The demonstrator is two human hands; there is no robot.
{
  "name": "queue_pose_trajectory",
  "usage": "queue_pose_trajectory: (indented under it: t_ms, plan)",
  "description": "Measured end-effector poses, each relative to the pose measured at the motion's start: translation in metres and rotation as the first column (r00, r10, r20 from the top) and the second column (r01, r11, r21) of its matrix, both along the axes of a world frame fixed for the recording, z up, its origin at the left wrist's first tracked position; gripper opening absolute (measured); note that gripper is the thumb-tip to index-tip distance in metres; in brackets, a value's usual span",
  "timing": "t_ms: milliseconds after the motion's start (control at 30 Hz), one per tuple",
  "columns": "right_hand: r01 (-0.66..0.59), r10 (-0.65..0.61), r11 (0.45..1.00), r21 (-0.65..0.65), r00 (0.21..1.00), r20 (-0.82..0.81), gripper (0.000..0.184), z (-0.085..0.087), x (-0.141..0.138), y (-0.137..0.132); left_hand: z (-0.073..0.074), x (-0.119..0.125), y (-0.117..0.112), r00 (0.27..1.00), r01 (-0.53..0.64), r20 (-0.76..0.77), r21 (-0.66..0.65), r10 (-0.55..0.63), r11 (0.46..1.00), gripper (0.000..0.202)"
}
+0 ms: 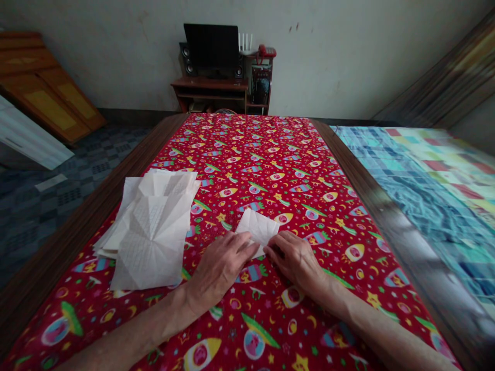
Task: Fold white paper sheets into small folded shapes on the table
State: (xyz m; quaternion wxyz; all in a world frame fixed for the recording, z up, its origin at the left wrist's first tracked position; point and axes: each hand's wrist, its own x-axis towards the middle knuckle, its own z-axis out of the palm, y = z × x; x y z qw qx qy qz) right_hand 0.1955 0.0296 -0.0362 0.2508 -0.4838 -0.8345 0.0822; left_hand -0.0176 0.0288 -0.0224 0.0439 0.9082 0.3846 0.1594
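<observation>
Two bare hands meet over a small folded square of thin white paper (258,226) just below the centre of the frame, its surface marked by crease lines that fan across it. The left hand (224,257), coming in from the lower left, lies palm down with its fingers slightly bent and close together, the fingertips over the paper's lower left edge; whether the thumb grips from beneath is hidden. The right hand (297,260), coming in from the lower right, has its fingers curled, with thumb and forefinger close together at the paper's lower right edge; I cannot tell whether the edge is pinched between them. Paper and hands are on a bright red cloth printed with rockets, stars and moons (266,165), which fills the middle of the frame between dark brown wooden borders (377,216). At centre left, near the left hand but apart from it, lies a loose, uneven pile of creased white paper sheets (150,242), the top one showing folds that radiate from its middle. At the top centre, a black flat monitor (212,47) stands on a reddish-brown wooden desk (209,83), with a red telephone (267,51) to its right. An orange-brown wooden cabinet (48,98) leans across the upper left, and a blue patchwork sheet (402,190) spreads along the right side.
</observation>
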Motion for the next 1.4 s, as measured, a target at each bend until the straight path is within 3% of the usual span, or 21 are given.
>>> queue_pose_trajectory:
  t_ms: [100, 167, 233, 300, 767, 900, 967, 1033, 1167, 1267, 1400]
  plan:
    - [-0.033, 0.031, 0.999, 0.029, 0.998, 0.046, 0.015, 0.002, 0.001, -0.004, 0.004, 0.003, -0.001, 0.991, 0.069, -0.113, 0.001, -0.069, 0.998, 0.022]
    - [-0.12, 0.114, 0.992, 0.046, 0.985, 0.129, 0.013, 0.005, 0.003, -0.009, 0.003, 0.003, 0.0, 0.991, 0.072, -0.114, 0.018, -0.07, 0.997, 0.023]
    - [-0.211, 0.202, 0.977, 0.022, 0.957, 0.21, 0.022, 0.009, 0.004, -0.015, 0.001, 0.002, 0.0, 0.992, 0.078, -0.104, 0.037, -0.074, 0.996, 0.027]
    - [-0.224, 0.221, 0.974, -0.018, 0.939, 0.262, 0.029, 0.012, 0.006, -0.021, -0.002, -0.001, 0.0, 0.99, 0.097, -0.11, 0.037, -0.092, 0.995, 0.033]
    - [-0.178, 0.187, 0.982, -0.059, 0.951, 0.246, 0.024, 0.012, 0.021, -0.026, -0.001, -0.019, -0.009, 0.989, 0.096, -0.119, 0.06, -0.088, 0.994, 0.042]
    - [-0.122, 0.123, 0.991, -0.048, 0.992, 0.02, 0.017, 0.014, 0.02, -0.009, -0.001, -0.017, -0.006, 0.993, 0.091, -0.085, 0.051, -0.087, 0.995, 0.034]
    - [-0.078, 0.08, 0.996, 0.031, 0.993, -0.083, 0.019, 0.015, 0.023, 0.004, 0.0, -0.015, -0.004, 0.994, 0.093, -0.07, 0.055, -0.089, 0.994, 0.031]
    - [-0.038, 0.048, 0.992, 0.121, 0.996, -0.08, 0.024, 0.015, 0.025, 0.016, 0.001, -0.012, -0.002, 0.993, 0.094, -0.07, 0.06, -0.09, 0.994, 0.029]
    - [0.037, -0.042, 0.99, 0.134, 0.998, 0.037, 0.024, 0.009, 0.022, 0.029, 0.003, -0.01, -0.002, 0.991, 0.105, -0.085, 0.07, -0.099, 0.992, 0.029]
    - [0.067, -0.069, 0.997, 0.039, 0.997, 0.043, 0.021, 0.005, 0.018, 0.033, 0.004, -0.01, -0.003, 0.987, 0.117, -0.115, 0.073, -0.108, 0.99, 0.03]
    - [0.063, -0.098, 0.965, -0.256, 0.987, -0.126, 0.017, 0.008, 0.018, 0.03, 0.005, -0.01, 0.001, 0.983, 0.143, -0.128, 0.106, -0.129, 0.984, 0.031]
